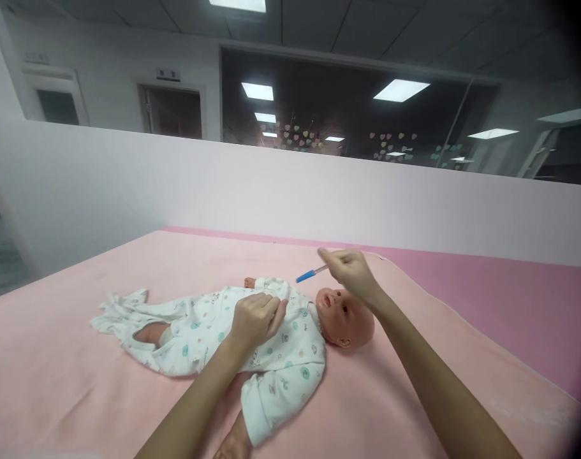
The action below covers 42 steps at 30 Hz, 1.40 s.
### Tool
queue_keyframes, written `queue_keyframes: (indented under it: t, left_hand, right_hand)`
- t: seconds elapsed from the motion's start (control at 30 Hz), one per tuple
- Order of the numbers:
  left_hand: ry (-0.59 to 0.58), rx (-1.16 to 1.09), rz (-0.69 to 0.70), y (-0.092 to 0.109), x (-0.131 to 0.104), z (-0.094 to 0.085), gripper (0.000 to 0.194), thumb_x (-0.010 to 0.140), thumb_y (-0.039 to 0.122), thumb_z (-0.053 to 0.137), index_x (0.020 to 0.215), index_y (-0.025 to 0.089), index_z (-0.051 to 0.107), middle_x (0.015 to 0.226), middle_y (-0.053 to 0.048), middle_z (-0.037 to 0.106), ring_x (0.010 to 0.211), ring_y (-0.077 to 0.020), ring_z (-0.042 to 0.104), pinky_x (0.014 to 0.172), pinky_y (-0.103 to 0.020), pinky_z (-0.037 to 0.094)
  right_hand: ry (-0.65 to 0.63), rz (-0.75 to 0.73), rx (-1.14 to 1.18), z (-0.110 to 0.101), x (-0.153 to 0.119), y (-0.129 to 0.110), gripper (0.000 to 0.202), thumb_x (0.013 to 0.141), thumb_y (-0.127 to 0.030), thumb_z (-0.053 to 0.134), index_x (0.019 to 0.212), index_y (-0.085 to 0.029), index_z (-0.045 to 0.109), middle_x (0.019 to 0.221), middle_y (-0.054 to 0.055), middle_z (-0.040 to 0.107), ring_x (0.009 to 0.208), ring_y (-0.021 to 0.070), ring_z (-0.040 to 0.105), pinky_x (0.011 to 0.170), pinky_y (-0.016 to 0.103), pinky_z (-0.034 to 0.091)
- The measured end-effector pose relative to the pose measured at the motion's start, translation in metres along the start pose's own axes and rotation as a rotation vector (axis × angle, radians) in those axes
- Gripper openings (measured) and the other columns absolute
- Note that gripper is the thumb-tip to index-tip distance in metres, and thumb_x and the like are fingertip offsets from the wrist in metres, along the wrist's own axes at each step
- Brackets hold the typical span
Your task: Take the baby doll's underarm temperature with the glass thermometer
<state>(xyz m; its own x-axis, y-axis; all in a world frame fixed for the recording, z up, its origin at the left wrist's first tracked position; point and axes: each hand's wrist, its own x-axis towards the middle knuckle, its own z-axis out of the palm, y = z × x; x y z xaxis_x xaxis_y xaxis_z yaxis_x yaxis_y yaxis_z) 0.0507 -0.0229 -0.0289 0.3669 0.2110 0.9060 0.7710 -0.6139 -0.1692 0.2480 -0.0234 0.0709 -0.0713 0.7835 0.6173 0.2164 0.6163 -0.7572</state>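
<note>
A baby doll (347, 319) lies on its back, its head to the right, dressed in a white patterned sleepsuit (204, 325). My left hand (256, 319) is curled into a fist over the doll's chest; whatever it holds, if anything, is hidden. Just above the doll's head, my right hand (350, 271) is closed around a slim stick with a blue end (305, 276). The blue end points left and slightly down, over the doll's shoulder. The grip hides the rest of the stick, and its exact kind is unclear.
A pale pink blanket (55, 363) lies under the doll, over a darker pink surface (486, 306). A low white wall (294, 191) runs along the back and left. Behind it are a doorway (173, 111) and a large window (328, 115).
</note>
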Motion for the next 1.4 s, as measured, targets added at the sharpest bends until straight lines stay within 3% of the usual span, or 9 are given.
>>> queue_keyframes:
  t: [0.13,0.23,0.4,0.47,0.63,0.7,0.8,1.0,1.4]
  left_hand:
    - [0.039,-0.001,-0.013,0.000,0.001,0.001,0.036,0.081,0.018,0.049,0.047,0.016,0.038,0.042,0.004,0.037,0.041,-0.0077,0.031,0.045,-0.025,0.019]
    - [0.021,0.005,0.002,0.000,0.000,0.003,0.035,0.081,0.019,0.048,0.047,0.016,0.039,0.041,0.004,0.036,0.041,-0.0077,0.031,0.045,-0.025,0.019]
    - [-0.026,0.010,0.001,0.001,-0.001,0.005,0.036,0.082,0.021,0.047,0.047,0.016,0.040,0.041,0.004,0.038,0.041,-0.0077,0.032,0.045,-0.025,0.019]
    - [-0.054,0.008,-0.004,0.002,0.000,0.004,0.036,0.083,0.022,0.046,0.048,0.016,0.041,0.042,0.004,0.039,0.041,-0.0078,0.033,0.045,-0.025,0.020]
    - [-0.121,-0.021,-0.001,0.005,0.000,0.004,0.036,0.084,0.022,0.043,0.048,0.016,0.042,0.042,0.003,0.039,0.041,-0.0080,0.035,0.045,-0.025,0.020]
    - [-0.127,-0.020,0.000,0.006,-0.001,0.004,0.037,0.084,0.023,0.043,0.048,0.016,0.042,0.042,0.003,0.039,0.041,-0.0082,0.035,0.044,-0.025,0.020]
    - [-0.137,-0.011,-0.011,0.006,-0.002,0.005,0.037,0.084,0.023,0.043,0.048,0.016,0.042,0.042,0.003,0.039,0.040,-0.0084,0.035,0.044,-0.025,0.020]
    - [-0.166,-0.047,-0.050,0.006,0.000,0.004,0.037,0.085,0.023,0.042,0.049,0.016,0.042,0.042,0.003,0.042,0.041,-0.0081,0.036,0.045,-0.024,0.021]
    - [-0.199,-0.046,-0.069,0.006,0.000,0.005,0.037,0.085,0.025,0.042,0.048,0.016,0.042,0.042,0.003,0.041,0.040,-0.0082,0.035,0.044,-0.024,0.020]
  right_hand:
    - [0.021,-0.014,-0.038,0.001,-0.005,-0.006,0.054,0.085,-0.048,0.029,0.035,-0.027,0.027,0.030,-0.008,0.026,0.032,0.0067,0.023,0.033,0.021,0.025]
    - [0.067,-0.050,-0.140,-0.006,-0.007,-0.010,0.052,0.079,-0.044,0.046,0.033,-0.025,0.031,0.031,-0.007,0.029,0.035,0.0062,0.026,0.035,0.021,0.024]
    - [0.415,-0.131,-0.193,-0.052,-0.043,-0.015,0.047,0.079,-0.040,0.052,0.040,-0.020,0.034,0.040,-0.004,0.033,0.041,0.0077,0.035,0.043,0.023,0.029]
    - [0.488,-0.035,-0.281,-0.074,-0.071,-0.001,0.044,0.077,-0.042,0.053,0.043,-0.019,0.039,0.042,-0.003,0.038,0.042,0.0087,0.037,0.043,0.024,0.029]
    - [0.603,0.459,-0.395,-0.113,-0.151,0.068,0.040,0.073,-0.054,0.050,0.055,-0.019,0.050,0.041,-0.002,0.045,0.038,0.0128,0.042,0.039,0.025,0.033]
    - [0.579,0.568,-0.554,-0.120,-0.174,0.089,0.039,0.072,-0.056,0.050,0.061,-0.019,0.055,0.040,-0.001,0.049,0.039,0.0160,0.047,0.041,0.027,0.037]
    - [0.497,0.620,-0.739,-0.122,-0.193,0.099,0.037,0.069,-0.057,0.050,0.070,-0.021,0.058,0.050,0.001,0.060,0.051,0.0215,0.058,0.049,0.029,0.043]
    - [0.369,0.622,-0.784,-0.113,-0.210,0.088,0.036,0.063,-0.059,0.052,0.072,-0.024,0.061,0.073,0.003,0.069,0.074,0.0257,0.065,0.059,0.029,0.048]
    - [0.268,0.522,-0.850,-0.083,-0.218,0.087,0.031,0.072,-0.050,0.045,0.080,-0.025,0.062,0.076,0.003,0.067,0.069,0.0205,0.063,0.059,0.029,0.048]
